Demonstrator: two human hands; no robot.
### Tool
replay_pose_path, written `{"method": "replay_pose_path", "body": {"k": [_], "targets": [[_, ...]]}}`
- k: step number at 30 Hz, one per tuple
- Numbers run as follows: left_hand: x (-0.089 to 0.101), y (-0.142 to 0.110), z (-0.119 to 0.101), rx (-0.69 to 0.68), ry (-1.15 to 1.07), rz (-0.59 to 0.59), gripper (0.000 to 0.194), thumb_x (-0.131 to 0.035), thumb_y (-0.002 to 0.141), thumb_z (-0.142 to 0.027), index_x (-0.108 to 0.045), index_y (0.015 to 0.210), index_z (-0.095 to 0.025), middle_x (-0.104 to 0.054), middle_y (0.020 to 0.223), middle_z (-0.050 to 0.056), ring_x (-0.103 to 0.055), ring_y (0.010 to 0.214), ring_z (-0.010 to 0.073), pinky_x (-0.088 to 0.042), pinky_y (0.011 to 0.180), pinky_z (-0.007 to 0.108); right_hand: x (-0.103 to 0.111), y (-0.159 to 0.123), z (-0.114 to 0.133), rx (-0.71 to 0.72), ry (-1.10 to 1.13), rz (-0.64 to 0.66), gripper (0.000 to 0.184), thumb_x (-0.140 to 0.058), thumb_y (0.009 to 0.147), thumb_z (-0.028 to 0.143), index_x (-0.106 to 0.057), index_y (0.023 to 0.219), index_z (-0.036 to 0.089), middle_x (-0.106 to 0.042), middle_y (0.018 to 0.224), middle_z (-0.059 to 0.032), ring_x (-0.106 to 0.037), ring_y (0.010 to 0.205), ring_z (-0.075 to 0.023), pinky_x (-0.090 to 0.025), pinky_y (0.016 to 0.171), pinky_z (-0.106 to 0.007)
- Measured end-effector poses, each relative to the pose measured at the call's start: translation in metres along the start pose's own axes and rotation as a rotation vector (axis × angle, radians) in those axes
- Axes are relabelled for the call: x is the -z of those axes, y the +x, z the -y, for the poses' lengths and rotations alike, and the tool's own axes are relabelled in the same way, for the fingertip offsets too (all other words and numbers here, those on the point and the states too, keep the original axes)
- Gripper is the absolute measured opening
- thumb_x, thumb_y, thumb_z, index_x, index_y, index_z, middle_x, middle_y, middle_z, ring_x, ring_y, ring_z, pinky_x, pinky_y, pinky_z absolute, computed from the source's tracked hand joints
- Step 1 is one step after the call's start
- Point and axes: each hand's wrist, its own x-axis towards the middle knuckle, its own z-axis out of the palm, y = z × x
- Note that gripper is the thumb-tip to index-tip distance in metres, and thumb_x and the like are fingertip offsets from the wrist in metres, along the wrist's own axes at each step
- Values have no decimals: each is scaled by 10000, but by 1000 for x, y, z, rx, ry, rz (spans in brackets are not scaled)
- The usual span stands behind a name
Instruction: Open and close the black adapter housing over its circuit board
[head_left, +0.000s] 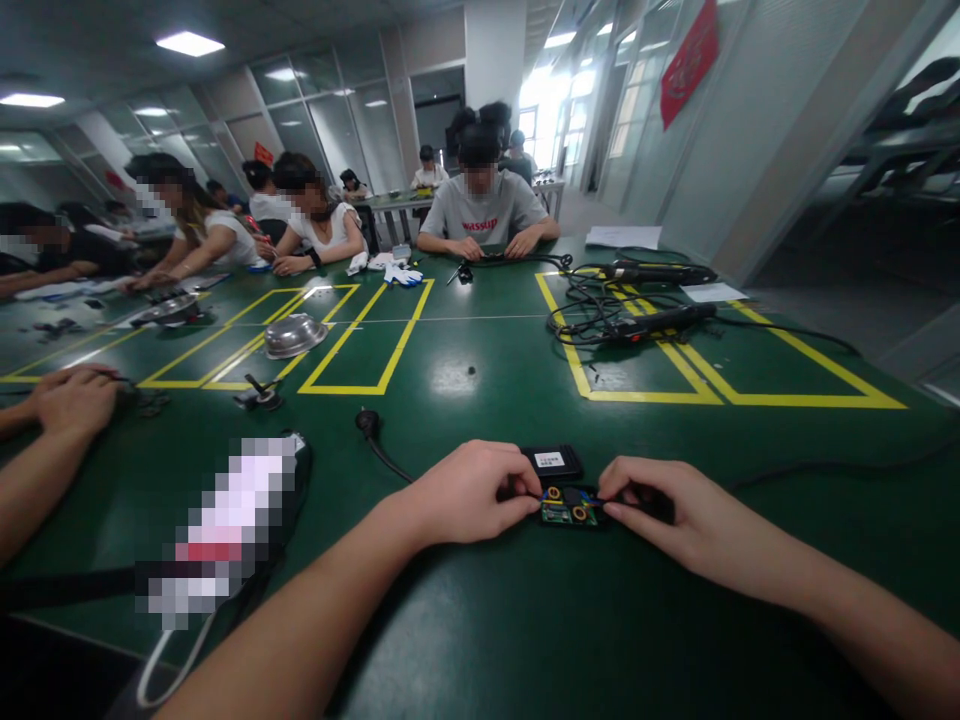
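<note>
In front of me lies an open black plastic case with a green circuit board (pixel 561 513) inside. Ring-shaped copper coils and thin coloured wires show on the board. My left hand (pixel 476 495) pinches the left end of the case between thumb and fingers. At the opposite end, my right hand (pixel 667 505) closes thumb and forefinger on thin blue wires; the exact grip point is partly hidden. Just behind the case rests its black cover (pixel 570 462) with a white label. A black cord with a plug (pixel 367 422) runs in behind my left hand.
Left of me are a blurred-out item (pixel 225 520) with a white cable and a neighbour's hands (pixel 79 400). Farther off stand a metal bowl (pixel 295 336) and white gloves (pixel 403 273). Black corded tools (pixel 660 320) lie at the right. A person (pixel 487 205) sits opposite.
</note>
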Motion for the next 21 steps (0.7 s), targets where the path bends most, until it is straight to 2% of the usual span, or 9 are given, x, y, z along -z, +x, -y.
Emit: {"method": "replay_pose_path", "body": {"k": [8,13,15,18,21], "targets": [[1,-1,6,-47,21,10,42,-788,951,-183,-829,954,-192,-773,999,38,-708,876,171,-544,820,294,1,0,-1,16,-14,1,217,-628,967,431,-709,877,251,-719,849,-41,-644,748,-224,-509,690,-355],[0,-2,6,-110,102,-74,77,-798,959,-262,-854,927,-220,-749,1133,79,-671,1050,237,-556,999,405,-1,0,-2,30,-20,-18,240,-631,978,459,-682,857,257,-714,842,-37,-642,754,-223,-507,686,-349],[-3,-1,6,-113,106,-113,108,-758,987,-251,-863,995,-226,-747,1245,96,-662,1145,260,-544,1075,446,-2,0,-2,33,-27,-21,244,-626,982,458,-678,856,255,-711,834,-36,-639,749,-220,-504,685,-348],[-7,1,8,-73,142,-124,238,-664,1044,-209,-845,1196,-241,-718,1435,109,-637,1307,292,-511,1164,503,-3,0,-1,44,-36,-29,231,-619,980,436,-677,857,250,-709,836,-39,-637,745,-219,-508,692,-355],[-9,4,13,13,155,-114,271,-668,1045,-210,-827,1259,-259,-712,1489,101,-654,1342,301,-512,1176,528,-3,-1,1,47,-41,-33,209,-605,979,408,-681,864,250,-712,848,-44,-645,759,-227,-522,718,-370]]}}
